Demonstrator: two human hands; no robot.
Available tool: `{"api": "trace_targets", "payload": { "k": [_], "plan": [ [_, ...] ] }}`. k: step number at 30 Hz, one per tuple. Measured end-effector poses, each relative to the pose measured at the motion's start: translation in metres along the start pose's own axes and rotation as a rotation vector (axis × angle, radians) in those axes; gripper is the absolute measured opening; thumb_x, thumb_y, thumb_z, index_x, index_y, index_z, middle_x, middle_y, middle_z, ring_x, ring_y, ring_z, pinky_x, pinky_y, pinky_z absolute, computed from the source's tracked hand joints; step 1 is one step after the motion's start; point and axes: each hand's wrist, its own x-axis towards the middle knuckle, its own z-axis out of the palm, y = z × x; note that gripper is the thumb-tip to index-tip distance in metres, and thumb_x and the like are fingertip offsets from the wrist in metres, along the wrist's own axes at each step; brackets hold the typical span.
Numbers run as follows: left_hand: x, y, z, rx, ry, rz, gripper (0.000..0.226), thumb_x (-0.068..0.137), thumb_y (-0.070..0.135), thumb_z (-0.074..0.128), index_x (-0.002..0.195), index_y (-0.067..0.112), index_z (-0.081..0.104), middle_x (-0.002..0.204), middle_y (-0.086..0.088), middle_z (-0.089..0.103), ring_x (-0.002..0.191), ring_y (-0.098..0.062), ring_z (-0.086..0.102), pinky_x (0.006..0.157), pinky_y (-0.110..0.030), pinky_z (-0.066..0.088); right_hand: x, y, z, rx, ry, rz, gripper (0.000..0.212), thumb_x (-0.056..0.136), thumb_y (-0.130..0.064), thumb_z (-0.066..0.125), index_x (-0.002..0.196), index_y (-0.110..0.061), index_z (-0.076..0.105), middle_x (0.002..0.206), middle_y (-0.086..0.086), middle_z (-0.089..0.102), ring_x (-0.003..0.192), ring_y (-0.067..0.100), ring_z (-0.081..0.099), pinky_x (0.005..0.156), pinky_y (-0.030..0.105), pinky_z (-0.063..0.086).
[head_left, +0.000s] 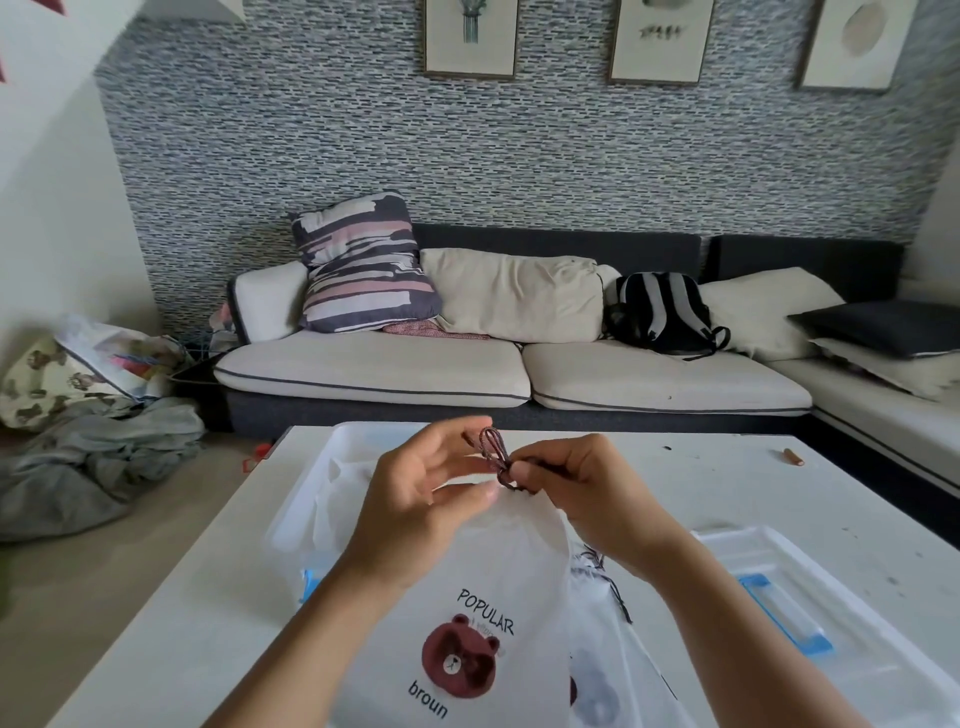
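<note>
Atop the bag, the cord loops up — right grip pinches it, left grip clamps the bag's neck.

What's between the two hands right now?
Head view: the dark red drawstring, looped above the gathered mouth of the white bag, lies between the left hand and right hand.

White drawstring bag, brown bear print toward 6 o'clock, mouth gathered at 12 o'clock; maroon cord looped there, upright.

hands 2 | maroon cord 1 | framed pictures 3 | backpack 1
</note>
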Motion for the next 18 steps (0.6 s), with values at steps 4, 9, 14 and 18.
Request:
{"api": "trace_targets", "payload": {
  "k": [4, 9, 14, 18],
  "plan": [
    [0.003, -0.002, 0.002, 0.029, 0.078, 0.017, 0.021, 0.082, -0.003, 0.074, 0.101, 0.008, 0.073, 0.095, -0.008, 0.077, 0.085, -0.022, 0.074, 0.078, -0.022, 0.055, 0.000, 0.001, 0.001, 0.076, -0.011, -0.006, 0.018, 0.098, -0.003, 0.059, 0.092, -0.002, 0.077, 0.072, 0.005, 0.062, 0.064, 0.013, 0.045, 0.060, 0.020, 0.039],
    [0.003, -0.006, 0.002, 0.009, 0.189, -0.021, 0.013, 0.091, 0.015, 0.067, 0.095, 0.010, 0.077, 0.088, -0.009, 0.077, 0.086, -0.022, 0.074, 0.084, -0.029, 0.057, 0.000, 0.000, 0.003, 0.121, 0.023, -0.013, 0.019, 0.096, -0.001, 0.060, 0.086, -0.004, 0.076, 0.064, -0.006, 0.058, 0.055, 0.005, 0.040, 0.055, 0.014, 0.036],
    [0.004, -0.008, 0.006, 0.112, 0.217, -0.111, 0.013, 0.093, 0.020, 0.066, 0.095, 0.018, 0.079, 0.088, 0.001, 0.078, 0.089, -0.014, 0.074, 0.085, -0.023, 0.053, 0.001, 0.002, 0.009, 0.189, 0.008, -0.031, 0.016, 0.096, -0.006, 0.061, 0.092, -0.001, 0.077, 0.073, -0.002, 0.066, 0.061, 0.015, 0.042, 0.057, 0.017, 0.038],
    [0.000, -0.007, 0.012, 0.127, 0.238, -0.106, 0.016, 0.090, 0.008, 0.069, 0.096, 0.022, 0.074, 0.081, 0.002, 0.078, 0.079, -0.009, 0.074, 0.070, -0.015, 0.052, 0.004, 0.005, 0.011, 0.172, 0.015, -0.022, 0.017, 0.097, -0.009, 0.062, 0.096, 0.001, 0.076, 0.075, 0.008, 0.065, 0.060, 0.016, 0.041, 0.057, 0.019, 0.037]
  ]
}}
